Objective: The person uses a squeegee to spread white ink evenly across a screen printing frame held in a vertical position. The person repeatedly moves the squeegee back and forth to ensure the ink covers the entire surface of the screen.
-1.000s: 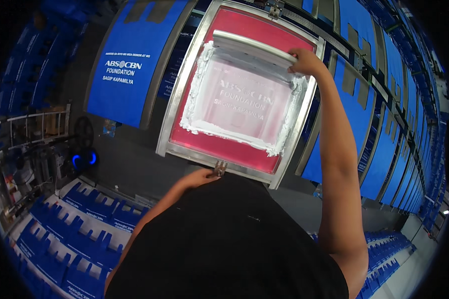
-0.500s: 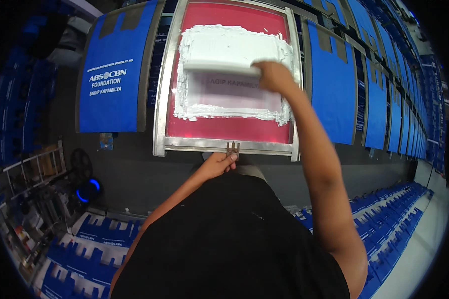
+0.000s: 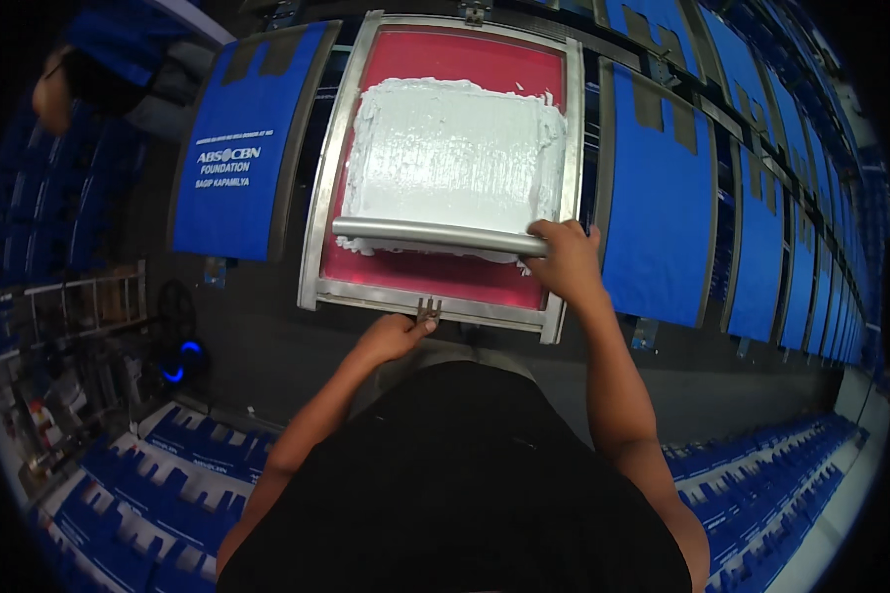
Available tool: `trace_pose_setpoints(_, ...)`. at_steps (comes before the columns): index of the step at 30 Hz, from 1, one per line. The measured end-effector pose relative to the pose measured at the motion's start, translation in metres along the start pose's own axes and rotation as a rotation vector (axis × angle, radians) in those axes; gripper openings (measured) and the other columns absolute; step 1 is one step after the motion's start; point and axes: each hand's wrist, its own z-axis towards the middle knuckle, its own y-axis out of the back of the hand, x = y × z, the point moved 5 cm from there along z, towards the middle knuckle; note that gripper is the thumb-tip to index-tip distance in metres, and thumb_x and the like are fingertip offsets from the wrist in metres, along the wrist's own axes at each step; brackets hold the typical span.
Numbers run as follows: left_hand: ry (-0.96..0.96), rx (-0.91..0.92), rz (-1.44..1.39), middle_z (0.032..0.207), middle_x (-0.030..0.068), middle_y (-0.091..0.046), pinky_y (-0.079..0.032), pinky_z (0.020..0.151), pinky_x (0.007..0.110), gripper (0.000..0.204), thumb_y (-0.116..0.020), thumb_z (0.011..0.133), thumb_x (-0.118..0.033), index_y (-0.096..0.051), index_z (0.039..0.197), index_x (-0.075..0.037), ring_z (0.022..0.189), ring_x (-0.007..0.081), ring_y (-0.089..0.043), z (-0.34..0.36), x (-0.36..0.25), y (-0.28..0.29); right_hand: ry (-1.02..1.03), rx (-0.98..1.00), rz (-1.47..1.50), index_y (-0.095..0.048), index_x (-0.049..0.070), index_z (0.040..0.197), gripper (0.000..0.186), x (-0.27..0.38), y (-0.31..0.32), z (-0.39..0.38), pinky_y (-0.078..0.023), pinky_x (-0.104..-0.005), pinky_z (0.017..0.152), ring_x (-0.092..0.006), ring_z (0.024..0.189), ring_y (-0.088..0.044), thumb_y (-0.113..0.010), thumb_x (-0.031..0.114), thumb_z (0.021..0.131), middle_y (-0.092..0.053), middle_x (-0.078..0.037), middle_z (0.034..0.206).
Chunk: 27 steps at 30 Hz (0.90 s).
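Observation:
A silk-screen frame [image 3: 334,188] with metal rails and pink-red mesh [image 3: 465,57] lies in front of me. Thick white ink [image 3: 455,148] covers the middle of the mesh. Across the near edge of the ink rests a long, grey, metal-looking squeegee [image 3: 435,233]. My right hand [image 3: 569,259] is closed around the squeegee's right end. At the middle of the frame's near rail, my left hand [image 3: 394,338] grips a small pronged metal bracket [image 3: 429,307]. Whatever lies under the ink is hidden.
Blue printed fabric pieces lie on boards to the left [image 3: 247,119] and in a row to the right [image 3: 658,217]. More blue pieces fill racks at the lower left [image 3: 158,494] and lower right [image 3: 781,474]. Another person's arm [image 3: 51,99] shows at the upper left.
My right hand has drawn the squeegee toward me, from mid-screen to the ink's near edge. White ink now covers the dark lettering seen before. My left hand stays at the bracket.

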Motion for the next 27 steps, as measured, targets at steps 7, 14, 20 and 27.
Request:
trace_pose_setpoints(7, -0.059, -1.216, 0.094, 0.099, 0.0211, -0.068, -0.048, 0.081, 0.039, 0.042, -0.056, 0.094, -0.039, -0.064, 0.111, -0.001, 0.089, 0.0364, -0.064, -0.007, 0.023, 0.192, -0.207, 0.008, 0.863, -0.070, -0.002, 0.099, 0.033, -0.096, -0.046, 0.042, -0.049, -0.0276, 0.077, -0.0127, 0.079, -0.063, -0.081, 0.015, 0.073, -0.070, -0.006, 0.086)
trace_pose_setpoints(14, -0.166, -0.800, -0.591, 0.122, 0.0191, -0.063, -0.043, 0.096, 0.030, 0.046, -0.054, 0.098, -0.031, -0.053, 0.132, -0.001, 0.116, 0.0210, -0.058, 0.028, 0.041, 0.183, -0.314, 0.003, 1.070, -0.069, -0.001, 0.103, 0.036, -0.121, -0.044, 0.045, -0.047, -0.0279, 0.078, -0.0138, 0.082, -0.062, -0.082, 0.015, 0.073, -0.070, -0.007, 0.091)
trace_pose_setpoints(20, -0.261, -0.854, -0.561, 0.121, 0.0189, -0.064, -0.045, 0.095, 0.031, 0.045, -0.056, 0.097, -0.030, -0.053, 0.132, -0.002, 0.113, 0.0222, -0.060, 0.037, -0.060, 0.099, -0.332, -0.088, 1.108, -0.069, -0.002, 0.101, 0.033, -0.214, 0.044, -0.033, -0.048, -0.0308, 0.081, -0.0162, 0.084, -0.064, -0.077, 0.010, 0.071, -0.070, -0.008, 0.093)
trace_pose_setpoints(27, -0.370, -0.733, -0.692, 0.117, 0.0179, -0.065, -0.046, 0.093, 0.030, 0.044, -0.058, 0.096, -0.024, -0.053, 0.131, 0.003, 0.108, 0.0186, -0.060, 0.121, -0.181, -0.029, -0.437, -0.150, 0.977, -0.072, 0.000, 0.096, 0.030, -0.384, 0.088, -0.098, -0.049, -0.0284, 0.078, -0.0136, 0.082, -0.063, -0.079, 0.005, 0.067, -0.070, -0.005, 0.086)
